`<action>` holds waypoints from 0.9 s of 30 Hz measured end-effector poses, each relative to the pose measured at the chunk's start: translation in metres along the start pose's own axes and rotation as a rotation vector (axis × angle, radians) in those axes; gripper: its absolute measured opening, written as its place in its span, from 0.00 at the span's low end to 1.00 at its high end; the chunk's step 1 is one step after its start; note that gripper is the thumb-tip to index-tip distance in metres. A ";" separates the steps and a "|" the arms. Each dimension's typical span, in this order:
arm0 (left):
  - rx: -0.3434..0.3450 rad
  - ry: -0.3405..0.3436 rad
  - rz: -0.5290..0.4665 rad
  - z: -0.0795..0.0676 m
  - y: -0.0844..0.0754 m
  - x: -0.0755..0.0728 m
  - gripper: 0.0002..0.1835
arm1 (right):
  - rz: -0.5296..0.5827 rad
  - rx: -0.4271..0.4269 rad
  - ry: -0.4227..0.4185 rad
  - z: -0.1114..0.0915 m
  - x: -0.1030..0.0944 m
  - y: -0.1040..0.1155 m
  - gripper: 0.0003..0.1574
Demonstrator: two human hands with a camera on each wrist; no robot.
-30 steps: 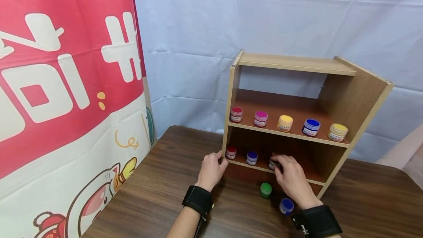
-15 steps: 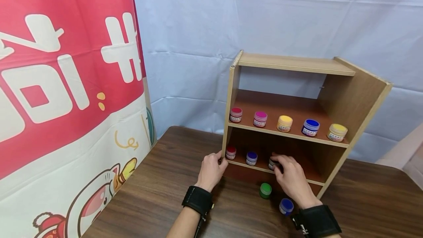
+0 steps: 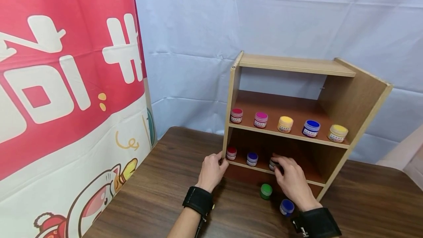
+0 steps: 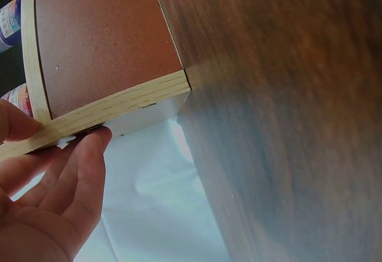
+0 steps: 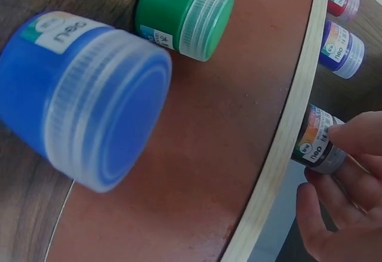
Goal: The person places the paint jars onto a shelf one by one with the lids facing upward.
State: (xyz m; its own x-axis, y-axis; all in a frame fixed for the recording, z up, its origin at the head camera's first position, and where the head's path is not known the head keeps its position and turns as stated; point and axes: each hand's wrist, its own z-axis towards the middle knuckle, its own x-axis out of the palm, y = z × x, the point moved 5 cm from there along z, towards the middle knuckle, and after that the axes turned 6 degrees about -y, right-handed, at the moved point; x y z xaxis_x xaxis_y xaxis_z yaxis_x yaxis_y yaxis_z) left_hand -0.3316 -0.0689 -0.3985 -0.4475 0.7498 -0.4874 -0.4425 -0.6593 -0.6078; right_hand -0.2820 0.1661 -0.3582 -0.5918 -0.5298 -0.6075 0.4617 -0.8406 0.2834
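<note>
My right hand (image 3: 292, 179) pinches a dark paint jar (image 5: 319, 138) between thumb and fingers; the jar stands on the front edge of the lower shelf. In the head view, my fingers partly hide it. With thumb in front and fingers behind, my left hand (image 3: 211, 171) grips the left side panel of the wooden shelf unit (image 4: 107, 104). On the same lower shelf, left of the dark jar, stand a red paint jar (image 3: 231, 153) and a purple-blue paint jar (image 3: 252, 159). A green paint jar (image 3: 266, 191) and a blue paint jar (image 3: 286, 207) stand on the table before the unit.
Along the upper shelf stand several jars: red (image 3: 236, 115), magenta (image 3: 261, 119), yellow-orange (image 3: 285, 124), blue (image 3: 311, 128) and yellow (image 3: 337, 133). The unit rests on a dark wooden table (image 3: 142, 201). A pale cloth (image 3: 185, 47) hangs behind, a printed red-and-white banner (image 3: 76, 94) at left.
</note>
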 end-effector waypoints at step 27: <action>-0.001 0.018 -0.012 0.001 0.000 0.001 0.17 | 0.003 0.001 -0.041 -0.008 -0.026 0.002 0.15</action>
State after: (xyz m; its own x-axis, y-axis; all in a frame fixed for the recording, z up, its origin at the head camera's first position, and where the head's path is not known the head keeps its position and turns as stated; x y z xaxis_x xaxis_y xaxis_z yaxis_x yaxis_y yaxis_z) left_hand -0.3329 -0.0681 -0.3991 -0.4287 0.7583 -0.4912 -0.4467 -0.6504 -0.6144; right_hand -0.2604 0.1792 -0.3478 -0.6169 -0.5367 -0.5756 0.4627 -0.8390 0.2864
